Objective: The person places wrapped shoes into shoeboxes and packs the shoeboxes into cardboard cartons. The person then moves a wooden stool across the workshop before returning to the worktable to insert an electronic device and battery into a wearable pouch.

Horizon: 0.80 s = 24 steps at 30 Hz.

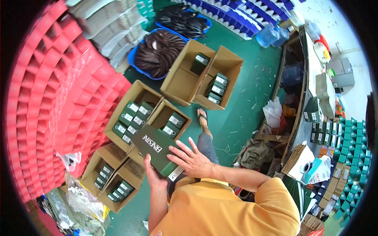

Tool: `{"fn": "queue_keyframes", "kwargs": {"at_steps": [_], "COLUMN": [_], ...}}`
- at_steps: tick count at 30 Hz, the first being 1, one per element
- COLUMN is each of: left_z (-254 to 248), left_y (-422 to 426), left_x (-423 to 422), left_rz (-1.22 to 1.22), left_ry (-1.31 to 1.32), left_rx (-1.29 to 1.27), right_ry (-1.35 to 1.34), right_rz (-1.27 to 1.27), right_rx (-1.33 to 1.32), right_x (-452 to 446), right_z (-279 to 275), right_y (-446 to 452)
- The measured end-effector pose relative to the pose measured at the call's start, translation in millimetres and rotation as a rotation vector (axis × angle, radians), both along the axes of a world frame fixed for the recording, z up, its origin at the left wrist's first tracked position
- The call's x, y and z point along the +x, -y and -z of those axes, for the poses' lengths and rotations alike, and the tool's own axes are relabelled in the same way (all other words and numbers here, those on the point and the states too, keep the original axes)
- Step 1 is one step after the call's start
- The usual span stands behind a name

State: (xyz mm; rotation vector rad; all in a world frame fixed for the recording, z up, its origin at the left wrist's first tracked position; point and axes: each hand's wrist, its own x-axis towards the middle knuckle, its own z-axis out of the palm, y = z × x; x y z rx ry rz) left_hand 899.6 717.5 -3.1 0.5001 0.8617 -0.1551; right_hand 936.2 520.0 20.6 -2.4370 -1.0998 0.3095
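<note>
A dark green shoe box with white "ERNESTINE" lettering is held in front of my body, above the open cartons. A white label with a size number shows on its near end. My left hand grips the box from its near left side, thumb along the edge and the other fingers hidden behind or under it. My right hand lies over the lid's right part with its fingers spread. Just beyond the box is a carton with more green shoe boxes inside.
Further cartons with green boxes stand on the green floor. Stacked red boxes rise on the left. Blue tubs of dark strips sit beyond. A cluttered workbench runs along the right; my sandalled foot is near the cartons.
</note>
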Motion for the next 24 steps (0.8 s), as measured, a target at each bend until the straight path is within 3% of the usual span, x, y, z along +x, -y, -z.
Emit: {"fn": "queue_keyframes", "kwargs": {"at_steps": [2,4,7,8,10,12,13,16,20,24], "left_z": [7.7,15.1,21.3,10.1,19.6,32.8,38.9,57.2,82.7,113.4], "left_y": [37.4,81.1,137.5,153.9,170.1,173.0,170.5,160.1,152.1,150.4], "left_x": [47.8,100.1,168.2,184.3,205.9,211.5,208.1,183.1,127.2,66.5], "left_rz": [0.046,0.083,0.076,0.116,0.195,0.309,0.304,0.363,0.399,0.582], "left_ry": [-0.017,-0.025,-0.001,-0.139,-0.114,-0.115,-0.146,-0.394,-0.577,-0.724], "left_rx": [-0.009,0.185,0.088,0.138,0.199,0.285,0.293,0.429,0.487,0.548], "right_ry": [-0.046,0.123,0.118,-0.01,-0.143,-0.169,-0.13,-0.052,0.073,0.07], "right_rz": [-0.016,-0.045,0.05,0.156,0.331,0.511,0.604,0.835,0.91,0.846], "right_rx": [0.003,0.169,0.203,0.279,0.18,0.175,0.038,-0.03,-0.149,-0.289], "right_x": [44.5,95.7,175.2,205.3,264.3,314.8,333.1,398.3,462.5,504.0], "right_z": [8.9,22.2,27.3,24.0,21.1,33.0,38.9,74.5,161.2,292.6], "right_y": [40.0,82.2,147.9,170.8,220.3,272.0,295.2,351.3,411.0,438.9]}}
